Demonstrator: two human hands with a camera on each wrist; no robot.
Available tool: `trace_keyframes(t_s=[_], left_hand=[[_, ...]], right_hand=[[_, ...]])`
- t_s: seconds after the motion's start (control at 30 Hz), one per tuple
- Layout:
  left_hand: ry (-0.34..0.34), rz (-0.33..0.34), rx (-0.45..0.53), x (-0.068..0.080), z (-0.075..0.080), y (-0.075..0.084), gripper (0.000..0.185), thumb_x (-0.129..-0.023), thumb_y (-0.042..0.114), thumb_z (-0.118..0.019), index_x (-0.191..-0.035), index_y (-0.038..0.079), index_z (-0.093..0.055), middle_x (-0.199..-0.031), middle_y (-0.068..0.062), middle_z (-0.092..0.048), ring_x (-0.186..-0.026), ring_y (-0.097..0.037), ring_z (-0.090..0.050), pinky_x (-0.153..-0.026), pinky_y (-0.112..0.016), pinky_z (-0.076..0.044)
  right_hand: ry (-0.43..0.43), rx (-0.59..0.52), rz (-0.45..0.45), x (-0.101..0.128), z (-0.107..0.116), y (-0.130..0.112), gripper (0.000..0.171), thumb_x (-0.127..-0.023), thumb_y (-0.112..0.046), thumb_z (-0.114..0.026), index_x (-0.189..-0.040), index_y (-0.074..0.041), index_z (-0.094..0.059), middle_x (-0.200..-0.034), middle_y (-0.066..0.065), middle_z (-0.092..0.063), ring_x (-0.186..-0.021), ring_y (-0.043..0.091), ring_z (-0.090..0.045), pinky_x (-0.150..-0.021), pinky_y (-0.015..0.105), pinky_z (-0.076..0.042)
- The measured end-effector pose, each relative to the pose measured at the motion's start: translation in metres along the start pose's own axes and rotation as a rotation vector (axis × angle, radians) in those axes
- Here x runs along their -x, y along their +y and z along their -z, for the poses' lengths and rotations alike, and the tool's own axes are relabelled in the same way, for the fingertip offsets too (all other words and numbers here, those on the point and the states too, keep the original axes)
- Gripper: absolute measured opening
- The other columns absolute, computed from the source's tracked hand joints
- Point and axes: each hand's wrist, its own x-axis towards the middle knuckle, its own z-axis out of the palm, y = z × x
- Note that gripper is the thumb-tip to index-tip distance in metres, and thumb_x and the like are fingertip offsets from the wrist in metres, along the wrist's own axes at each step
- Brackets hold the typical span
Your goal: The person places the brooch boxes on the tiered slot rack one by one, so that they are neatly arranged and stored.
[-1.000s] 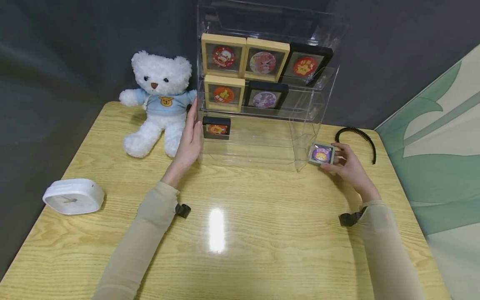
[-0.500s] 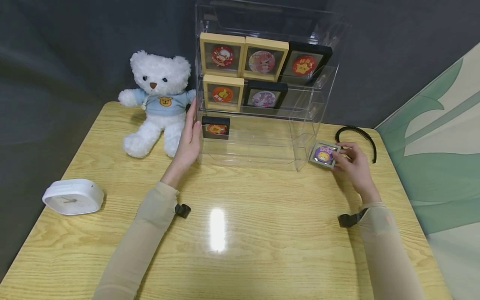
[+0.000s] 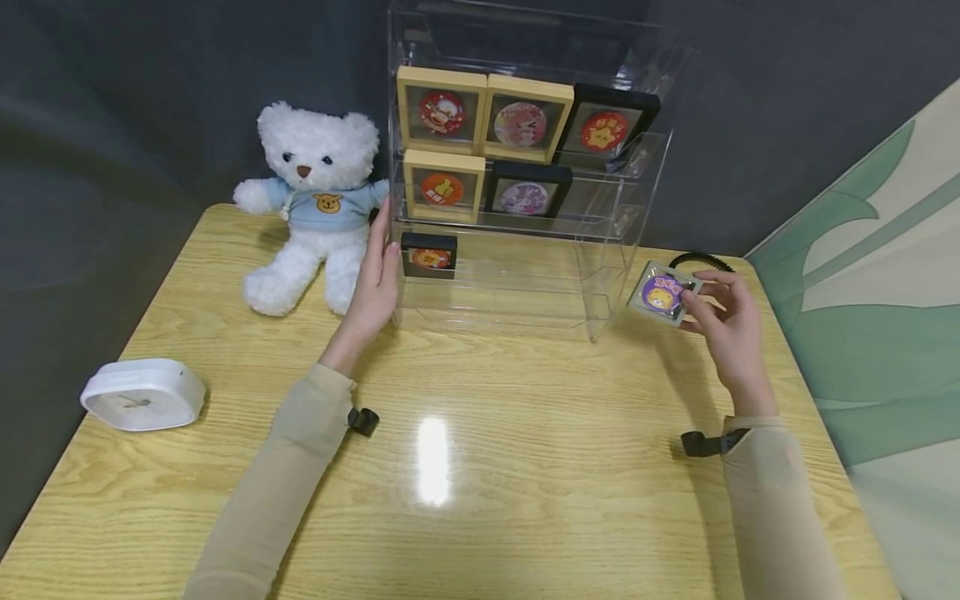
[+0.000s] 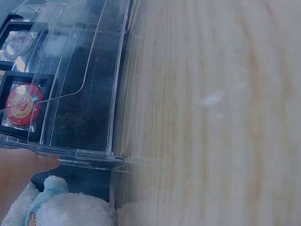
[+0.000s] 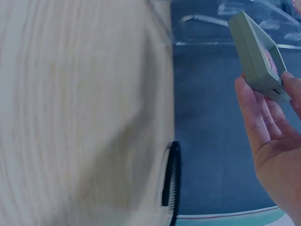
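My right hand [image 3: 731, 329] pinches a small grey-green display frame [image 3: 660, 293] with a purple round badge inside, thumb on its front and fingers behind. In the right wrist view this frame [image 5: 256, 54] is tilted and held above the table. My left hand [image 3: 375, 279] rests with straight fingers along the left side of a clear acrylic display rack [image 3: 517, 292]. In the rack, two tan frames [image 3: 442, 112] and a black frame fill the top tier. A tan frame [image 3: 444, 187] and a black frame [image 3: 528, 190] stand in the middle tier, one black frame [image 3: 429, 256] at lower left.
A white teddy bear [image 3: 315, 192] in a blue top sits left of the rack. A white clock [image 3: 142, 394] stands at the table's left. Behind the right hand lies a black headband [image 3: 701, 260], partly hidden. A dark curtain [image 3: 135, 108] hangs behind the table [image 3: 510, 467].
My right hand has shifted its grip, thumb now on the frame's front, and has lifted the frame up and right, away from the rack. The left hand stays at the rack's side.
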Motion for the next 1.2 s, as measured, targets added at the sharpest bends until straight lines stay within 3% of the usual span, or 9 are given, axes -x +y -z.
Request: trace_keyframes(t_s=[0.1,0.33,0.6,0.97,1.1,1.2], left_hand=[[0.001,0.006,-0.008,0.001,0.001,0.001,0.06,-0.116,0.004,-0.027,-0.173,0.008,-0.008,-0.179,-0.008,-0.007,-0.163,-0.02,-0.006,-0.131,-0.03,-0.012],[0.0,0.006,-0.011,0.002,0.003,-0.001,0.058,-0.118,0.009,-0.027,-0.173,0.01,-0.009,-0.18,-0.006,-0.007,-0.163,-0.016,-0.007,-0.131,-0.031,-0.012],[0.003,-0.001,-0.019,0.002,0.004,-0.003,0.058,-0.118,0.009,-0.027,-0.173,0.009,-0.009,-0.179,-0.008,-0.007,-0.163,-0.016,-0.007,-0.131,-0.031,-0.012],[-0.002,0.007,-0.003,0.0,0.001,-0.002,0.059,-0.117,0.005,-0.026,-0.173,0.008,-0.007,-0.179,-0.009,-0.006,-0.163,-0.02,-0.006,-0.131,-0.03,-0.011],[-0.005,0.03,0.008,-0.001,0.001,0.001,0.059,-0.116,0.002,-0.025,-0.172,0.004,-0.005,-0.179,-0.013,-0.003,-0.164,-0.023,-0.003,-0.131,-0.03,-0.01],[-0.013,0.051,0.015,0.0,0.0,0.014,0.058,-0.116,0.001,-0.024,-0.171,0.0,-0.005,-0.179,-0.016,-0.002,-0.164,-0.025,-0.003,-0.131,-0.03,-0.011]], right_hand=[[-0.009,-0.001,0.012,0.002,-0.005,-0.007,0.033,-0.102,0.006,-0.066,-0.134,-0.002,-0.064,-0.109,0.006,-0.064,-0.084,0.011,-0.072,-0.067,0.022,-0.064],[-0.017,0.018,0.05,0.004,-0.017,-0.023,0.034,-0.101,0.006,-0.068,-0.134,0.005,-0.061,-0.109,0.007,-0.063,-0.084,0.01,-0.072,-0.068,0.021,-0.064],[-0.039,0.083,0.097,0.003,-0.034,-0.041,0.032,-0.102,0.006,-0.067,-0.134,0.003,-0.063,-0.108,0.008,-0.063,-0.086,0.01,-0.073,-0.071,0.02,-0.063],[-0.083,0.157,0.123,0.0,-0.05,-0.047,0.031,-0.103,0.003,-0.067,-0.134,0.003,-0.062,-0.109,0.005,-0.067,-0.087,0.008,-0.075,-0.072,0.021,-0.064],[-0.104,0.209,0.149,-0.001,-0.057,-0.049,0.031,-0.103,0.003,-0.066,-0.134,0.004,-0.06,-0.109,0.005,-0.067,-0.085,0.007,-0.073,-0.072,0.02,-0.064],[-0.114,0.23,0.157,-0.002,-0.064,-0.051,0.031,-0.104,0.003,-0.065,-0.134,0.004,-0.06,-0.108,0.005,-0.064,-0.081,0.006,-0.071,-0.073,0.019,-0.063]])
